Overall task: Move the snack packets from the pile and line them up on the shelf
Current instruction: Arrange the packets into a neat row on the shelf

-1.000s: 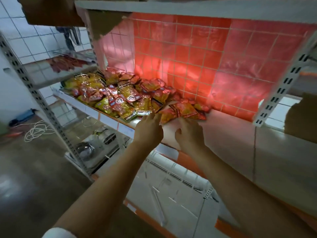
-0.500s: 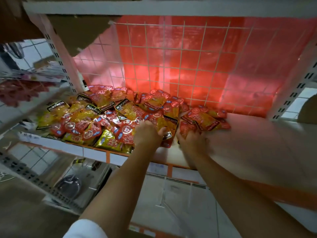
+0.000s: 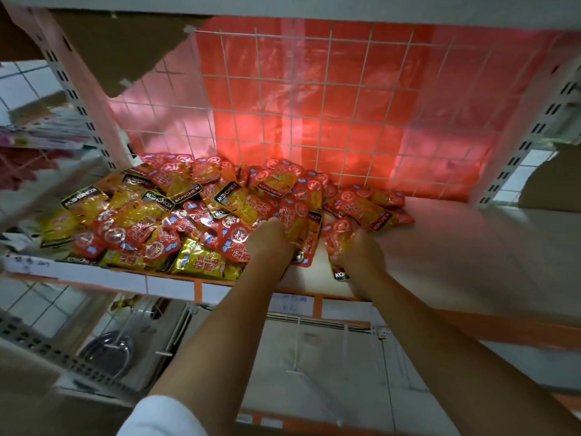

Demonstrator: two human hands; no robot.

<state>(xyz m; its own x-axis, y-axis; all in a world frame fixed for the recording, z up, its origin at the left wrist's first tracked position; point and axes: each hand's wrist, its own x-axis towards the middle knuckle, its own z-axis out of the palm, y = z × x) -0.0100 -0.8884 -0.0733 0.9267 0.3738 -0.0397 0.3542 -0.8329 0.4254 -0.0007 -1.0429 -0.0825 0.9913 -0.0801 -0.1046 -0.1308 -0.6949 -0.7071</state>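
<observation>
Place: a shop
Shelving: white metal shelf (image 3: 456, 247) on slotted uprights (image 3: 515, 158), wire grid back (image 3: 314, 99)
Stock: pile of identical snack packets (image 3: 176, 215)
Edge: orange price-label strip (image 3: 176, 283)

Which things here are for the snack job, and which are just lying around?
For the job:
pile of snack packets
packet in the right hand
packet under the left hand
shelf

Just lying about:
torn cardboard
wire grid
dark cable below

Fingertips of both hands buried in packets, left shelves blurred — bottom packets of pile (image 3: 195, 215) hidden
</observation>
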